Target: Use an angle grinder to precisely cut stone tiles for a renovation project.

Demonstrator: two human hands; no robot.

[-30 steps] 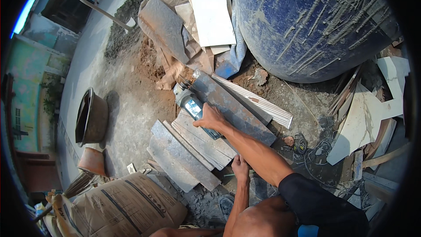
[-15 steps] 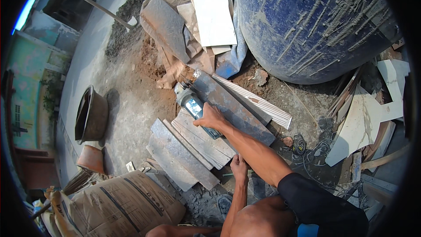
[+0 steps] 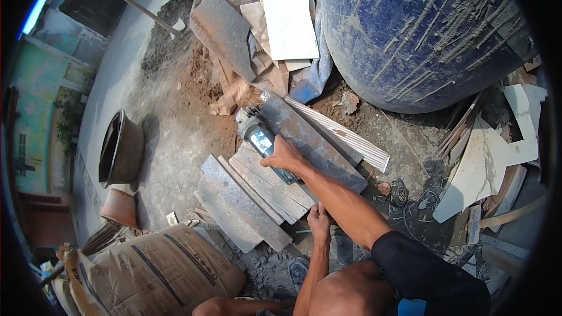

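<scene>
My right hand is wrapped around the body of an angle grinder. The grinder's head points away from me, with its dark disc end at the far left end of a long grey tile strip. Below my right forearm, my left hand is closed in a fist beside the near corner of the stacked tile pieces. What its fingers hold, if anything, is hidden. Under the grinder's body lie the stack's light, narrow pieces.
A large blue mortar-streaked drum stands at the far right. White tile pieces lie beyond the grinder; broken tiles and a tangled cable are rightward. At left sit a black bucket and a paper sack.
The grinder's head has shifted slightly, and its dark end shows more plainly against the tile. Both hands keep almost the same positions. The view has tilted a little.
</scene>
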